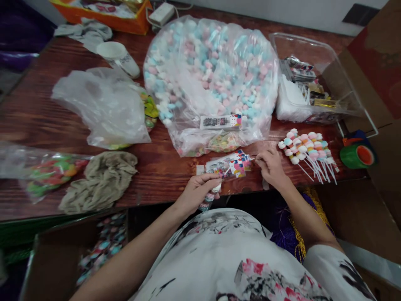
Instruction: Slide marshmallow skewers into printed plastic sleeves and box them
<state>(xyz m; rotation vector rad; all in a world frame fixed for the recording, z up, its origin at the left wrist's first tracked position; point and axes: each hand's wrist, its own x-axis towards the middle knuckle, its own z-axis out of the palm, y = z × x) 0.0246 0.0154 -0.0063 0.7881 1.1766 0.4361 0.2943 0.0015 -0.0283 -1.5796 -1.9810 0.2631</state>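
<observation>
My left hand [200, 190] is closed around a wrapped candy skewer [207, 201] at the table's front edge; a white stick points up from the grip. My right hand [271, 167] has thumb and forefinger pinched on something small and thin that I cannot make out. Between the hands lies a fanned stack of printed clear sleeves [239, 163] with coloured dots. Right of my right hand, a pile of marshmallow skewers [308, 148] rests on the table, white sticks toward me.
Behind the hands sits a large bag of pastel marshmallows [213, 67]. A clear plastic bin [319, 110] and green tape [354, 156] stand right. Leftward are a brown cloth [103, 179], candy bags [53, 171] and a white cup [120, 58]. An open box [78, 246] stands below.
</observation>
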